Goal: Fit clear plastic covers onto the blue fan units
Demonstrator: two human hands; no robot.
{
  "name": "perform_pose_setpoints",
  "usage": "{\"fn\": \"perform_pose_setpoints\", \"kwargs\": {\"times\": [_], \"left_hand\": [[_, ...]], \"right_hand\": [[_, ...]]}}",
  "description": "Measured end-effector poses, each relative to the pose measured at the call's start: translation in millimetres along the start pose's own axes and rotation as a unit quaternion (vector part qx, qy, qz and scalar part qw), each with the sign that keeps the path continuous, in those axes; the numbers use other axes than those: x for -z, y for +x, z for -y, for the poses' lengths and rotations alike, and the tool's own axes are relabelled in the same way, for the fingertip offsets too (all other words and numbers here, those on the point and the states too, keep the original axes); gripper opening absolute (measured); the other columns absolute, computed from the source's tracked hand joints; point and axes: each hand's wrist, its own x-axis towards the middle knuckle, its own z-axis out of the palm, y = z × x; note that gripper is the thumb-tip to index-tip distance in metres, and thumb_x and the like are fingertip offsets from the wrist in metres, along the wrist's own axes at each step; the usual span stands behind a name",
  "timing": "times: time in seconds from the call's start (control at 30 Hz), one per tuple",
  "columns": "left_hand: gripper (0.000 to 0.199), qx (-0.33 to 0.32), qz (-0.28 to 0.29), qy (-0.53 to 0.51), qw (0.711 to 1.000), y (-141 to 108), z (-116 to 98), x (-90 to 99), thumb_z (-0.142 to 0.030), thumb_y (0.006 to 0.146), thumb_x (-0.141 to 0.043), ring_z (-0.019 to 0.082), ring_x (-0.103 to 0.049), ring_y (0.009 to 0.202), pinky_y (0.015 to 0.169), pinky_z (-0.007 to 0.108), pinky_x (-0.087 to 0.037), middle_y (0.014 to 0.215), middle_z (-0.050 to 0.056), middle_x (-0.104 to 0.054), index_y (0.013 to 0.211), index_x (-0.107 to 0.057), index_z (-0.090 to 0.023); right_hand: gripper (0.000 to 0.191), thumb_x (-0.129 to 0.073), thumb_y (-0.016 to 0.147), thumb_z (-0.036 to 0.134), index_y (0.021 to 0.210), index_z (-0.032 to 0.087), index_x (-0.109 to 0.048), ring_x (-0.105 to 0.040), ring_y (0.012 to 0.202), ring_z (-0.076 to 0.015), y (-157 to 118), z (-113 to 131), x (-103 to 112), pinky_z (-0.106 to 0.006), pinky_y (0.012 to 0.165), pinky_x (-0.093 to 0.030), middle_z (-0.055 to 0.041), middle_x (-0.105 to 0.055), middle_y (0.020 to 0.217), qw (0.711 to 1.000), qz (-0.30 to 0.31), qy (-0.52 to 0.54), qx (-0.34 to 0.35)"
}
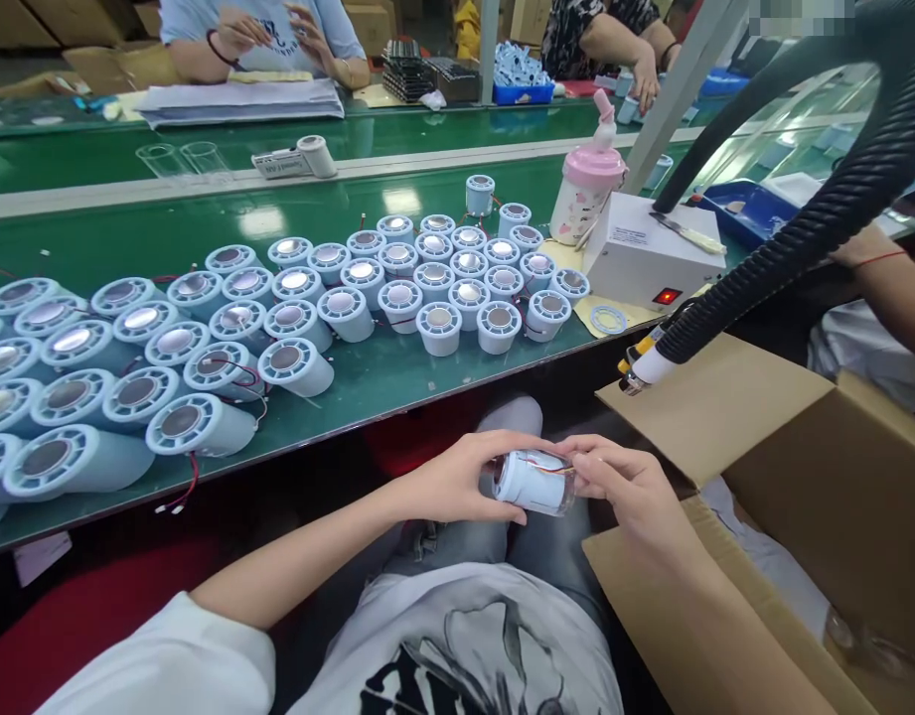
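Observation:
Over my lap, my left hand [468, 485] is wrapped around a light blue cylindrical part [533, 483], which lies tilted on its side. A clear plastic cup [568, 494] surrounds the right end of this part. Thin red and yellow wires [550, 467] run along its upper side to the fingertips of my right hand [625, 482], which pinch them at the cup's rim. The exact contact between those fingertips, the wires and the cup is partly hidden.
Many similar blue parts [293, 320] with wires stand or lie on the green table [338, 397]. A white box [643, 253] with a lit red switch, a pink-lidded bottle [587, 189] and a black hose [785, 248] are right. An open carton [770, 477] stands beside me. Co-workers sit opposite.

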Motion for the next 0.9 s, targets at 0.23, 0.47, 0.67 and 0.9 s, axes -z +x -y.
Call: {"fn": "perform_pose_setpoints", "kwargs": {"times": [0.23,0.47,0.67,0.9], "left_hand": [[0.062,0.091,0.003,-0.207,0.974,-2,-4,-5.3,-0.026,0.077,-0.071,0.022,-0.061,0.102,0.079,0.034,-0.055,0.133,0.013,-0.051,0.132,-0.043,-0.023],[0.072,0.046,0.018,-0.135,0.99,-5,-8,-1.9,-0.021,0.07,-0.078,0.025,-0.057,0.115,0.093,0.036,-0.05,0.136,0.01,-0.052,0.135,-0.048,-0.027],[0.075,-0.022,0.028,-0.102,0.994,-6,-11,-0.6,-0.015,0.067,-0.08,0.026,-0.055,0.122,0.097,0.035,-0.049,0.139,0.009,-0.051,0.134,-0.05,-0.03],[0.077,-0.036,0.024,-0.064,0.997,-7,-13,-0.4,-0.014,0.066,-0.081,0.024,-0.051,0.126,0.099,0.032,-0.048,0.14,0.006,-0.05,0.134,-0.05,-0.032]], "right_hand": [[0.04,-0.076,0.077,0.024,0.115,0.031,-0.065,-0.056,0.12,-0.0266,-13,-4,11,-0.039,0.1,-0.05,-0.0046,-0.058,0.133,0.945,0.077,-0.246,0.201],[0.032,-0.069,0.084,0.03,0.114,0.027,-0.058,-0.06,0.114,-0.026,-26,-2,10,-0.036,0.086,-0.057,-0.0072,-0.057,0.133,0.97,0.078,-0.206,0.105],[0.029,-0.068,0.086,0.03,0.113,0.031,-0.057,-0.06,0.108,-0.0182,-27,11,8,-0.025,0.085,-0.055,-0.001,-0.059,0.127,0.987,0.095,-0.12,0.048],[0.03,-0.067,0.086,0.034,0.114,0.029,-0.056,-0.06,0.099,-0.0166,-27,11,6,-0.024,0.081,-0.053,-0.002,-0.061,0.117,0.993,0.113,-0.011,-0.019]]}}
